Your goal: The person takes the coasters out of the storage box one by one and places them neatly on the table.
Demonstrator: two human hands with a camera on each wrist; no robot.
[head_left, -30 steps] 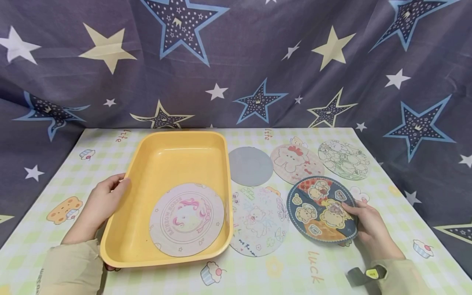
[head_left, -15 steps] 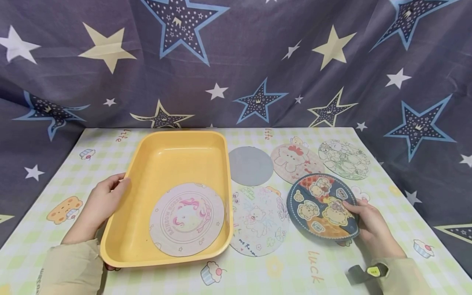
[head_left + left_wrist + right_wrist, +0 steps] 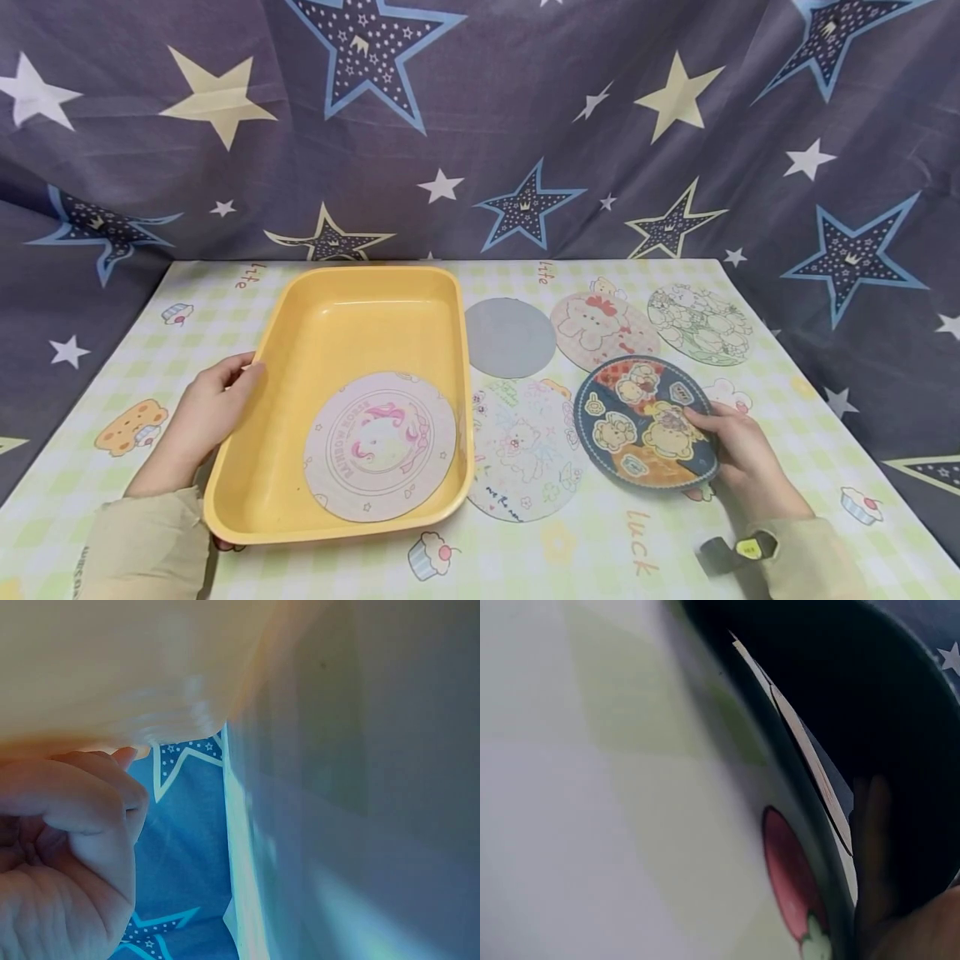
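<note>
My left hand (image 3: pixel 213 408) grips the left rim of a yellow rectangular tray (image 3: pixel 352 333), thumb over the edge. In the left wrist view, curled fingers (image 3: pixel 82 795) lie against the tray's outer side. A pale round mat with a pink pony print (image 3: pixel 380 447) lies in the tray's near right part. With my right hand (image 3: pixel 750 458) I hold a dark blue round mat with bear pictures (image 3: pixel 645 425) by its right edge, thumb on top. Fingers (image 3: pixel 874 840) show beneath its dark underside in the right wrist view. The mat appears raised and overlaps the pink mat's near edge.
Right of the tray lie a plain grey round mat (image 3: pixel 512 337), a pink mat with a red bow (image 3: pixel 600 329), a green line-drawn mat (image 3: pixel 701 325) and a pale doodle-print mat (image 3: pixel 525 467). A star-patterned curtain (image 3: pixel 480 125) hangs behind the checked tablecloth (image 3: pixel 360 571).
The right hand with the dark blue mat drifted slightly right, then moved back left. The left hand, tray and other mats have stayed in place.
</note>
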